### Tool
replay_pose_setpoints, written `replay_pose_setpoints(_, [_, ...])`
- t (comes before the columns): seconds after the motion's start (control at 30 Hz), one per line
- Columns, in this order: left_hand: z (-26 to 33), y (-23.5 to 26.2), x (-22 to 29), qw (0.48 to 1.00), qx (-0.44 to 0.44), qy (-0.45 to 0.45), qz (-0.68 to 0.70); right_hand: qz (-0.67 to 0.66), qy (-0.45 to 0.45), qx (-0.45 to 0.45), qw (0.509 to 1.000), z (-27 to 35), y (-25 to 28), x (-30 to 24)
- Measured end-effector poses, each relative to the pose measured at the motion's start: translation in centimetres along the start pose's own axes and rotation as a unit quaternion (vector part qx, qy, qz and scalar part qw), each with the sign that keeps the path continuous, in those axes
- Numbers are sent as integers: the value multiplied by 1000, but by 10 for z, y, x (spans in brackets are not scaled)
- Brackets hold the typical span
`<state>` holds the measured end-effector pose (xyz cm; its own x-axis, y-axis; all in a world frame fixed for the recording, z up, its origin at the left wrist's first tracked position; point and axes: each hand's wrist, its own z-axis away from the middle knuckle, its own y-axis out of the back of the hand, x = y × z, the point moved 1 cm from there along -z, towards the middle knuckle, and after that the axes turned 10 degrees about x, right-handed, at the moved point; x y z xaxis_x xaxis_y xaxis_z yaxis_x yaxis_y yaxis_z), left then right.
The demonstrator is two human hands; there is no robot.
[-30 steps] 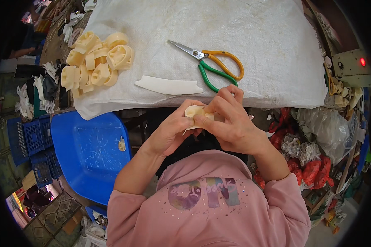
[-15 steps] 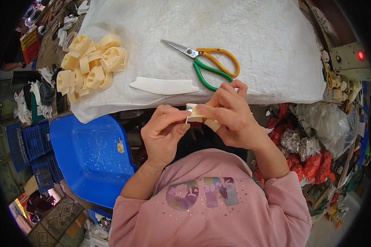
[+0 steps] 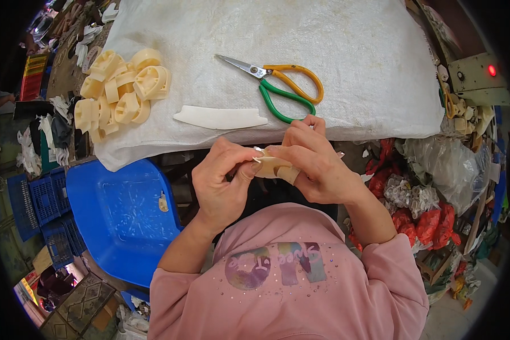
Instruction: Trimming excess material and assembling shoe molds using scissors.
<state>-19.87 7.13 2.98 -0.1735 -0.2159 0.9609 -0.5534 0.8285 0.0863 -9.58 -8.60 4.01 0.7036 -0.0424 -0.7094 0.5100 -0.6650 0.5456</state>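
Observation:
Just off the near edge of the cloth, my two hands hold a small curved cream plastic piece (image 3: 271,165) between them. My left hand (image 3: 218,181) pinches a thin white edge at its left end between thumb and forefinger. From the other side, my right hand (image 3: 323,170) grips the piece, its fingers partly hiding it. A beige band wraps one right-hand finger. Beyond the hands, a white curved strip (image 3: 221,117) lies flat on the white woven cloth (image 3: 357,56). Scissors (image 3: 258,72) with one orange and one green handle lie beside it, blades slightly apart.
At the cloth's left sits a pile of cream plastic pieces (image 3: 151,82). Below it is a blue plastic tub (image 3: 90,226), with blue baskets (image 3: 56,241) alongside. Red bags (image 3: 435,229) and clear plastic (image 3: 459,170) crowd the right, under a box with a red light (image 3: 481,79).
The cream piece has turned in my hands, and my left fingers have shifted at its end. The whole view has moved slightly; scissors and strip stay put on the cloth.

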Motion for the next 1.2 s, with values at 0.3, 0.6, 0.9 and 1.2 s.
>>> replay_pose_setpoints(0.3, [-8, -4, 0, 955, -24, -260, -141, 2, 1, -44, 999, 1, 1, -1])
replay_pose_setpoints(0.6, [1, 1, 3, 998, -38, -27, 39, -10, 8, -21, 1000, -4, 5, 0])
replay_pose_setpoints(0.9, [-7, 9, 3, 949, 27, -278, -149, 71, 78, 49, 993, -14, 9, -7])
replay_pose_setpoints(1.2, [-1, 5, 7, 957, 69, -270, -77, -422, -310, 275, 807, 38, -35, -9])
